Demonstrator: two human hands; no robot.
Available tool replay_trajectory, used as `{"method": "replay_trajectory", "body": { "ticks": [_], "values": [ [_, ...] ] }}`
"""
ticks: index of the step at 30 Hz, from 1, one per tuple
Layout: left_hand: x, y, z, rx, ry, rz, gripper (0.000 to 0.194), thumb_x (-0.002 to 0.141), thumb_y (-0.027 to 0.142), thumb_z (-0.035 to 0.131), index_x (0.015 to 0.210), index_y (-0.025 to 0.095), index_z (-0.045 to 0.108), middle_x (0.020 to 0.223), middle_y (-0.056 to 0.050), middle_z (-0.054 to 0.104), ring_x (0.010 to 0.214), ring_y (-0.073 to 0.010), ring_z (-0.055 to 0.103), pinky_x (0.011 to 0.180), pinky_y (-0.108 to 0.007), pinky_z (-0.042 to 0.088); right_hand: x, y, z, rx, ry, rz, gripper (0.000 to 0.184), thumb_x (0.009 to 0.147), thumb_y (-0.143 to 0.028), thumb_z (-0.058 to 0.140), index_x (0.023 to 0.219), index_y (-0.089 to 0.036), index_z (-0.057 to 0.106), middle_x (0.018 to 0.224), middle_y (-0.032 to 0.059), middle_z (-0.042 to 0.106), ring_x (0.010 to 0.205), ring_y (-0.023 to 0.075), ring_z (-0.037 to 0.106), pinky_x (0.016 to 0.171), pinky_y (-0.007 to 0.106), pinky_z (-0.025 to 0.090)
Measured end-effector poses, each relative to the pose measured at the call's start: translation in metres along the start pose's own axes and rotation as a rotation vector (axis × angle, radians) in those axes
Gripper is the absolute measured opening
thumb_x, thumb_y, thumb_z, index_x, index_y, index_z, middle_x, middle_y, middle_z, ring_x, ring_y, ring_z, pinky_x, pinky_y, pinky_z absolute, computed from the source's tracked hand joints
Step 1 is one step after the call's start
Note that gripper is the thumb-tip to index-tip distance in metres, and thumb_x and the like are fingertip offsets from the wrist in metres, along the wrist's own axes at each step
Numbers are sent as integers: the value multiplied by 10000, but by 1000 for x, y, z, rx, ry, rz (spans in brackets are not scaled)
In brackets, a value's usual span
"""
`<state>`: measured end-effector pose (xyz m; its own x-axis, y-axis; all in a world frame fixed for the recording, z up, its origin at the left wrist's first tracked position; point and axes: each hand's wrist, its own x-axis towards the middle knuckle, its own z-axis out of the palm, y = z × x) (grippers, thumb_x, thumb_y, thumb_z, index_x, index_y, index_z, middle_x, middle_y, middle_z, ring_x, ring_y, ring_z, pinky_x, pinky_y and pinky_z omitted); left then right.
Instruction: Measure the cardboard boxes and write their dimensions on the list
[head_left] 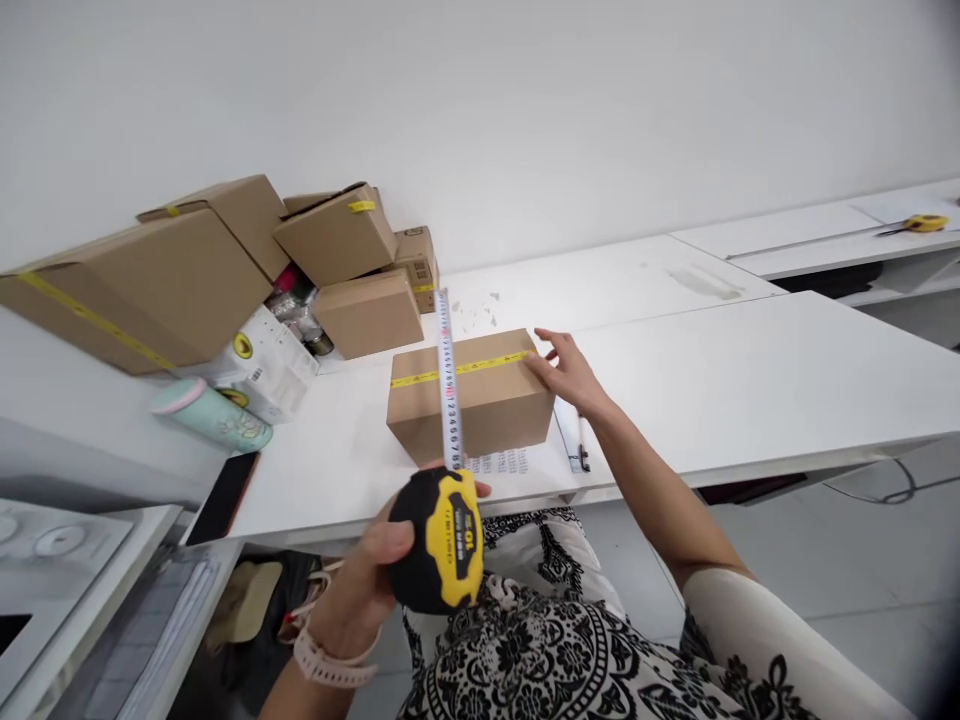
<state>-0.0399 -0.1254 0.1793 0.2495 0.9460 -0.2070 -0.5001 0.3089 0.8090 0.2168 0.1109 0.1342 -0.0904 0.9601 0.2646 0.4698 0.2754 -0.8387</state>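
Tape measure (450,540) sits nearest, gripped in the left hand (375,560), thumb pressed against its casing; a loosened lock or grip could let the extended blade (448,400) recoil. Farther on, the taped carton (495,388) rests on the white table (675,400). Fingers of the right hand (571,375) lie unclenched against its right end; so light a touch might let it slide or turn. The blade's far end, seemingly unsupported, could buckle. At far left, the tilted box (334,240) might topple if bumped.
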Motion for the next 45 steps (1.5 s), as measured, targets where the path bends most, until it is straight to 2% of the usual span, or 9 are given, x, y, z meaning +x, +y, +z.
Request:
{"method": "replay_trajectory", "body": {
  "ticks": [5, 8, 10, 13, 15, 20, 26, 38, 45],
  "values": [
    [12, -14, 15, -48, -88, -73, 583, 810, 439, 730, 1317, 167, 630, 1283, -169, 705, 1067, -286, 697, 900, -393, 584, 53, -18, 7, -30, -4, -235, 365, 948, -322, 481, 1157, -198, 753, 1230, 132, 702, 1126, 276, 623, 974, 430, 501],
    [12, -21, 23, -61, -109, -104, 597, 808, 475, 736, 1308, 165, 631, 1296, -171, 696, 1109, -308, 683, 933, -417, 569, 85, -32, 21, -38, -80, -221, 316, 940, -258, 488, 1062, -181, 770, 1158, 114, 735, 1045, 247, 645, 938, 383, 487],
    [9, -26, 30, -69, -112, -113, 590, 811, 480, 743, 1300, 168, 637, 1282, -165, 698, 1100, -307, 685, 917, -410, 570, 100, -38, 31, -47, -149, -179, 285, 944, -271, 501, 970, -173, 767, 976, 78, 742, 920, 219, 635, 862, 349, 478],
    [5, -34, 39, -96, -119, -130, 578, 805, 453, 768, 1293, 167, 651, 1255, -156, 702, 1052, -278, 697, 898, -380, 568, 109, -41, 43, -44, -246, -81, 275, 920, -311, 561, 748, -162, 717, 666, 6, 616, 704, 163, 534, 722, 310, 425],
    [5, -38, 44, -115, -127, -143, 575, 777, 441, 800, 1271, 179, 666, 1236, -144, 703, 1013, -264, 703, 884, -373, 567, 108, -38, 48, 6, -294, -43, 269, 877, -306, 618, 658, -161, 676, 592, -18, 544, 636, 135, 469, 664, 296, 384],
    [5, -46, 52, -109, -117, -161, 526, 737, 420, 842, 1188, 196, 694, 1155, -114, 712, 954, -230, 688, 837, -344, 549, 107, -28, 52, 106, -325, -4, 170, 788, -286, 719, 666, -168, 705, 621, -4, 613, 604, 130, 487, 623, 299, 383],
    [2, -53, 59, -105, -109, -161, 581, 729, 375, 855, 1257, 226, 663, 1026, -72, 715, 913, -217, 684, 775, -310, 525, 110, -26, 54, -6, -293, -32, 205, 767, -288, 757, 625, -167, 671, 672, 24, 665, 662, 148, 559, 666, 306, 424],
    [4, -69, 57, -78, -121, -135, 700, 754, 402, 809, 1388, 233, 565, 1154, -119, 691, 1116, -331, 658, 916, -452, 529, 107, -27, 52, -58, -304, -30, 250, 815, -323, 740, 638, -175, 645, 700, 31, 664, 653, 147, 546, 659, 312, 414],
    [2, -61, 57, -71, -144, -135, 679, 714, 386, 855, 1338, 243, 628, 1113, -98, 716, 1019, -293, 701, 884, -415, 560, 110, -25, 51, 100, -255, -69, 335, 833, -461, 744, 676, -176, 665, 718, 29, 668, 710, 160, 582, 721, 316, 472]
  ]
}}
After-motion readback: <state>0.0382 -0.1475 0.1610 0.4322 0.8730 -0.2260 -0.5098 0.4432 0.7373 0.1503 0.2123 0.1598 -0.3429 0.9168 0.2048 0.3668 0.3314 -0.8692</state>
